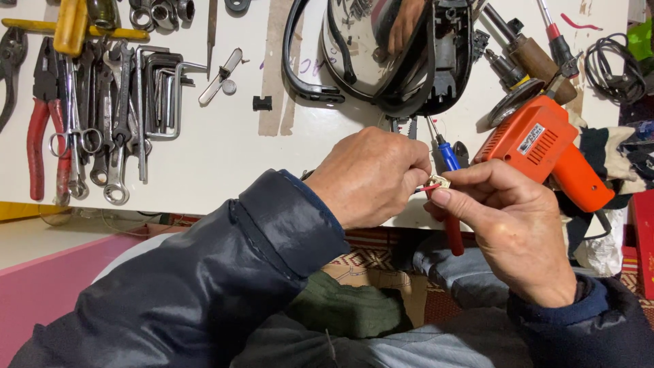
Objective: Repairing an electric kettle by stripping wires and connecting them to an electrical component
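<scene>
workshop, probably, wrenches (pixel 116 129), orange drill (pixel 545 146)

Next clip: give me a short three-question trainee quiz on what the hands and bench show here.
1. True or false: the orange power tool lies at the person's right.
2. What do both hands pinch between them?
3. The red-handled pliers lie: A) far left, B) beside the mirror, C) in a hand.

Key:
1. True.
2. A small metal part with a red wire, between left hand and right hand.
3. A.
</scene>
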